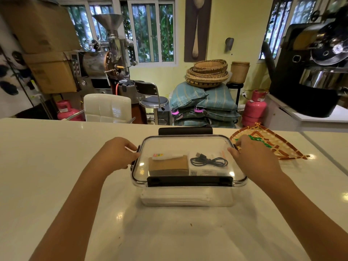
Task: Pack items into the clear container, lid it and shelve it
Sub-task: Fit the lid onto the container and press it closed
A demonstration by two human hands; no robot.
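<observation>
Clear container [188, 196] at the centre of the white desk [56, 166], lid [184, 147] laid on top, with the packed items visible through it: a brown box [168, 164], a small white tube [165, 156] lying on that box, and a coiled black cable [209, 161] on a white packet [205, 171]. The left hand [117, 154] is curled against the left short edge of the lid and the right hand [252, 157] against the right short edge, fingers bent over the side clasps; whether those two clasps are pressed home cannot be told. The near black clasp [190, 181] lies folded down, while the far clasp [185, 131] appears to stand up, unlatched. The likely hazard is uneven sealing: if the container is lifted toward a shelf by the lid edges with the far clasp open, the lid may spring off one side and the body may drop or tip. The tube, resting high on the box, could also hold the lid slightly proud. A woven fan [271, 146] lies just beside the right hand and could be swept along.
</observation>
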